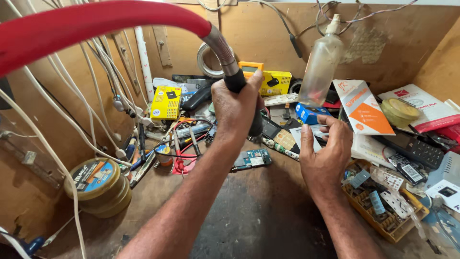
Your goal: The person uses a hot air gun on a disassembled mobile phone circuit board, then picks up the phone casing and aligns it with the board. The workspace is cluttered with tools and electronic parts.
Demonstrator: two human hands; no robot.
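My left hand (235, 108) is closed around the black handle (247, 103) at the end of a flexible metal hose (220, 48), which runs up into a thick red tube (96, 21) across the top left. My right hand (326, 151) holds a small flat pale piece (314, 130) between thumb and fingers, just right of the handle. A small blue circuit board (253, 158) lies on the bench below my left hand.
A clear spray bottle (322, 67) stands behind my right hand. Yellow boxes (166, 102), an orange multimeter (250, 68), a tray of parts (383, 211), phones (414, 149), round tins (96, 184), white cables (72, 124) and hand tools (184, 144) crowd the wooden bench.
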